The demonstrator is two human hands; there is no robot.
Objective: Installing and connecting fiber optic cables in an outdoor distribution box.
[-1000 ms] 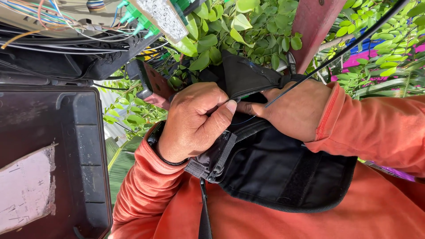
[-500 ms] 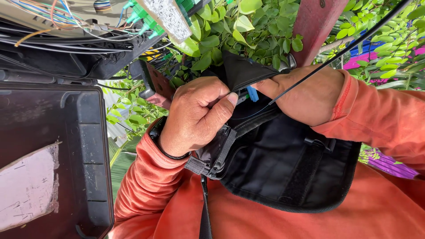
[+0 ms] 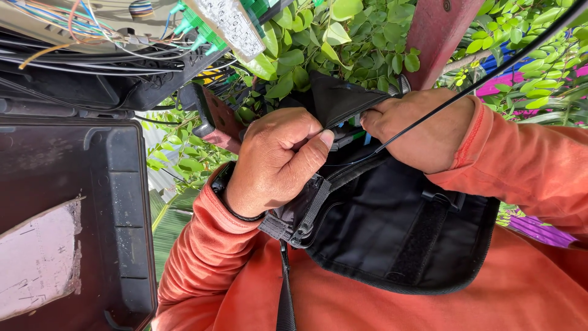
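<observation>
The black pouch (image 3: 398, 239) hangs at the person's chest over the orange shirt (image 3: 380, 306), and its top flap (image 3: 343, 98) now stands more widely open than a second ago, showing blue items inside. The left hand (image 3: 275, 165) is closed in a fist on the pouch's near edge by the strap buckle (image 3: 300, 224). The right hand (image 3: 422, 129) has moved up to the far rim, fingers curled onto the flap edge, with a thin black cable (image 3: 490, 67) crossing it; I judge the pouch is being spread for access.

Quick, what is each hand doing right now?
Left hand: closed, pinching the flap edge of the black pouch.
Right hand: closed on the pouch's top edge; thin black cable crosses it.
</observation>
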